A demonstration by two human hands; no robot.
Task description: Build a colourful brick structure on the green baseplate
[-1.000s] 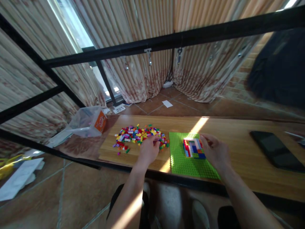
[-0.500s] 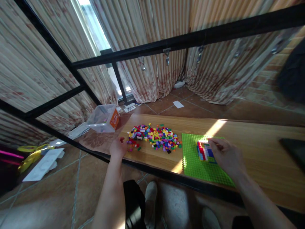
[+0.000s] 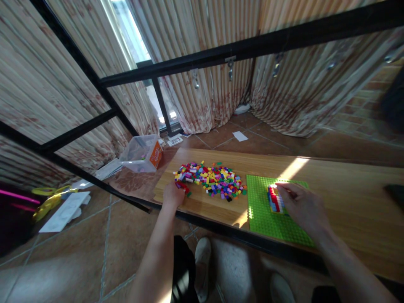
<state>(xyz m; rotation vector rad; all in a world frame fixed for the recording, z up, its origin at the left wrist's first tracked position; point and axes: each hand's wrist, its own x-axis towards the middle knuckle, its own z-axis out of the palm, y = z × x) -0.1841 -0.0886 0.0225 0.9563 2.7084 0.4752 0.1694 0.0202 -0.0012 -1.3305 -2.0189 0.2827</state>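
Note:
My left hand [image 3: 173, 195] is at the near left end of a heap of small toy bricks [image 3: 217, 179]. Its fingers are curled down by a few red bricks [image 3: 181, 186]; whatever they may grip is hidden. Over the green baseplate [image 3: 263, 223], my right hand [image 3: 303, 206] is closed in a pinch at the far edge of a small brick structure [image 3: 275, 198]. Red, white, blue and yellow show on that structure, and the hand covers its right part. Anything between the right fingertips is too small to make out.
The wooden table [image 3: 211, 210] has a dark metal edge. Beyond its left end a clear plastic box [image 3: 139, 155] with an orange label stands on the floor. A black metal bar [image 3: 205, 63] crosses above, before the curtains. A dark object [image 3: 396, 193] lies at the right.
My left hand has moved right and in toward the red bricks, now covering some of them. The right hand stays at the structure, covering more of it. The view has shifted slightly.

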